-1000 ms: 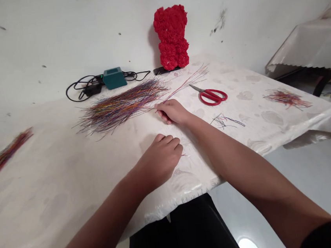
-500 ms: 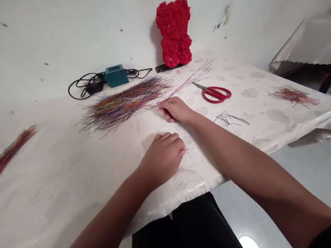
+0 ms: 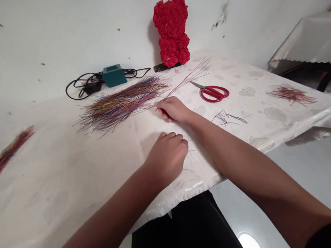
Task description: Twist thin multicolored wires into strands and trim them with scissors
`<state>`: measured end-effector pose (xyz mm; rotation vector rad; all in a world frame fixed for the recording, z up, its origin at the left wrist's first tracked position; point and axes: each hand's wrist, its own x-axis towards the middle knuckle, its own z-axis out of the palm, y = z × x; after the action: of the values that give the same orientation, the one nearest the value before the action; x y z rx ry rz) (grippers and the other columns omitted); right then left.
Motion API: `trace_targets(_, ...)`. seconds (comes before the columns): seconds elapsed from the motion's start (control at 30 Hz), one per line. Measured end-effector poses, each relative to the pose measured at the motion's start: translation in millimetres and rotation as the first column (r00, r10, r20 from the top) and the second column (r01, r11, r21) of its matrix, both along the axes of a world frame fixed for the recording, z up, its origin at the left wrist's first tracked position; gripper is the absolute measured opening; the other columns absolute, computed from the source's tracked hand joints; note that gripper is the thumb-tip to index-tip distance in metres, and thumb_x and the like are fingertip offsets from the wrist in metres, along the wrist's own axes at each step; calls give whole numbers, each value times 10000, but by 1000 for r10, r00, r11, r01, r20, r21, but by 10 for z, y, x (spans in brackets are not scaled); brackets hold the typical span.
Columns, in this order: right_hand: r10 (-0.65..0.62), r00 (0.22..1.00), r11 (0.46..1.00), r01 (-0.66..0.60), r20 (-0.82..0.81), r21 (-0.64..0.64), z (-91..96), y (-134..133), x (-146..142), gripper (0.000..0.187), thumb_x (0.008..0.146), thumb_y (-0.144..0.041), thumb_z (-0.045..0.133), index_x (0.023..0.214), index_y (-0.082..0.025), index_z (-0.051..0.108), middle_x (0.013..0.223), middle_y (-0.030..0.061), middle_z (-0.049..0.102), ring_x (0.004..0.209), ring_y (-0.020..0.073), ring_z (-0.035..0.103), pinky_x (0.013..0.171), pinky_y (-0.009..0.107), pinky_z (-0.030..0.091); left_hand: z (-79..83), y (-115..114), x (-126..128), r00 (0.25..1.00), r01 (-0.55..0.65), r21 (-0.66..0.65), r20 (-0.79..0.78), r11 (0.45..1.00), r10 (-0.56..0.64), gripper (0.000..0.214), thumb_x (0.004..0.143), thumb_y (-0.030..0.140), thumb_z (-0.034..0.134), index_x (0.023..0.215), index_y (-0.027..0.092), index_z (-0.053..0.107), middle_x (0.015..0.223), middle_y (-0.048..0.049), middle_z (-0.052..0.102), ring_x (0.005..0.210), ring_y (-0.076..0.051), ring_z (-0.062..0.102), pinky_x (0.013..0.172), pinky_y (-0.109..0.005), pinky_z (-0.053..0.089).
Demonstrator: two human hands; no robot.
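Note:
My right hand (image 3: 172, 109) is pinched around one end of a few thin red and purple wires (image 3: 185, 81). Their far ends fan out across the table, up and to the right. Close below it, my left hand (image 3: 168, 153) is closed with its knuckles up; what its fingers hold, if anything, is hidden. A short bit of dark wire (image 3: 191, 151) shows just beside that fist. A big pile of multicoloured wires (image 3: 124, 102) lies to the left of my right hand, and red-handled scissors (image 3: 214, 93) lie to its right.
Dark wire scraps (image 3: 226, 117) and a small heap of reddish wires (image 3: 291, 94) lie at right. Another wire bundle (image 3: 5, 158) is at far left. Along the wall are a teal box (image 3: 114, 76) with black cables, a phone (image 3: 159, 67) and a red rose figure (image 3: 173, 32).
My left hand has shifted slightly right, toward my right forearm. The right hand keeps its pinch on the wires. The whole view has moved a little.

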<state>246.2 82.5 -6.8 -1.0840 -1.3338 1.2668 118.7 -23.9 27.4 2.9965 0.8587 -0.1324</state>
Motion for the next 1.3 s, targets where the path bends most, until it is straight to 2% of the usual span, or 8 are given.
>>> trace_targets(0.07, -5, 1000, 1000, 5, 2, 5, -4, 2, 0, 434, 954, -224, 504, 525, -166, 490, 378, -44, 438, 279, 59, 390, 298, 167, 281, -12, -23, 15, 998, 53, 71, -49, 996, -49, 193, 861, 57, 450, 844, 118, 632, 862, -104, 617, 850, -267, 558, 757, -413, 410)
trace_targets(0.17, -11, 1000, 1000, 11, 0, 11, -14, 12, -4, 427, 946, -216, 511, 523, -167, 491, 381, -45, 441, 277, 59, 390, 297, 168, 284, -56, -29, -25, 996, 66, 115, -68, 991, -58, 186, 845, 42, 446, 876, 114, 614, 884, -113, 601, 848, -263, 536, 747, -406, 392)
trace_targets(0.33, -9, 1000, 1000, 9, 3, 17, -22, 28, -9, 431, 941, -201, 516, 512, -166, 489, 369, -48, 431, 273, 56, 384, 298, 166, 284, -27, 133, -232, 996, 85, 139, -44, 987, -79, 177, 852, 45, 421, 865, 143, 568, 900, -99, 575, 828, -247, 493, 738, -409, 362)
trace_targets(0.47, -4, 999, 999, 2, 40, 43, -19, 16, -5, 449, 949, -216, 515, 504, -167, 484, 366, -47, 427, 277, 57, 390, 304, 168, 288, 53, 311, -433, 996, 74, 39, 46, 996, -76, 159, 896, 74, 402, 830, 164, 516, 869, -59, 550, 791, -209, 459, 746, -388, 365)
trace_targets(0.63, -6, 999, 999, 4, 43, 42, -20, -1, -2, 439, 957, -231, 520, 523, -166, 493, 391, -42, 445, 289, 58, 396, 312, 173, 300, -1, 394, -545, 996, 75, -52, 54, 996, -72, 182, 954, 162, 422, 825, 165, 550, 870, -40, 555, 843, -200, 486, 795, -371, 390)
trace_targets(0.77, -2, 1000, 999, 2, 27, 33, -31, 4, -4, 429, 954, -231, 522, 531, -162, 501, 394, -42, 446, 289, 60, 393, 313, 177, 296, -14, 378, -594, 995, 66, -62, 73, 996, -62, 213, 977, 211, 435, 874, 177, 619, 894, -27, 571, 889, -193, 518, 842, -365, 402)
trace_targets(1.03, 12, 999, 996, -16, 50, 83, -56, 20, 8, 428, 943, -231, 519, 521, -164, 505, 391, -41, 448, 284, 60, 396, 321, 181, 304, 128, 243, -760, 992, 54, -111, 116, 992, -41, 207, 962, 205, 477, 882, 176, 666, 899, -24, 599, 860, -171, 532, 814, -338, 430)
trace_targets(1.3, -12, 998, 998, 9, 55, 66, -50, 8, -5, 419, 940, -230, 538, 527, -165, 507, 391, -44, 449, 288, 59, 399, 323, 181, 309, 40, 101, -873, 987, 52, -120, 161, 991, -32, 219, 961, 182, 467, 989, 205, 683, 906, -17, 617, 869, -167, 540, 794, -328, 439)
